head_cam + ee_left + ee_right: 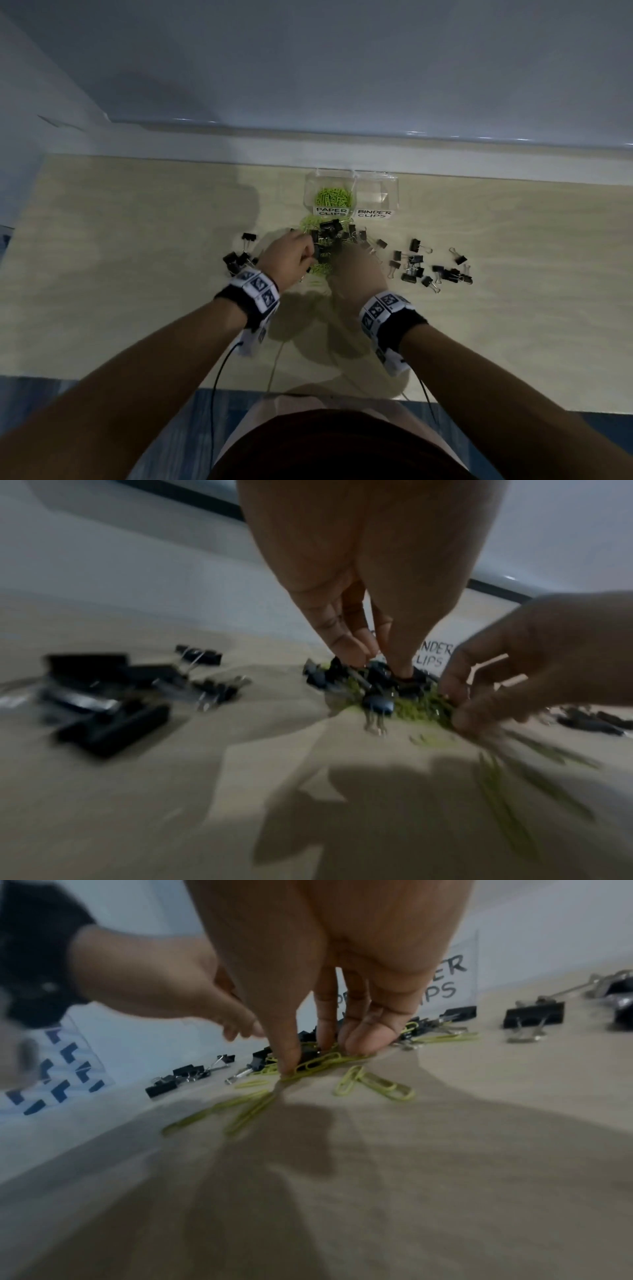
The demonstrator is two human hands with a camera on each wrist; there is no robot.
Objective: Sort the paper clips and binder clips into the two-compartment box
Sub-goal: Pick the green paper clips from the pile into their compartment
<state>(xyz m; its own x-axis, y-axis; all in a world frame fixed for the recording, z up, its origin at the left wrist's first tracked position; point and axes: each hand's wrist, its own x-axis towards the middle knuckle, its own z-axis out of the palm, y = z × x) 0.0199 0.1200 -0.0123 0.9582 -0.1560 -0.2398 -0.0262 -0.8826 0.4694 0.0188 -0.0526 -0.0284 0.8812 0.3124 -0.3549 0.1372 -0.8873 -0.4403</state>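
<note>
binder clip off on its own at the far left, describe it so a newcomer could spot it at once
Start at the clear plastic two-compartment box by the back edge of the pale wooden table. Look left past the mixed pile of green paper clips and black binder clips. The small black binder clip lies alone, farther back than the left cluster.

One clear box (376,192) with two compartments and two labels (374,213); two hands (291,257); black binder clips (416,245) beyond thirty, green paper clips (334,197) too tangled to count
</note>
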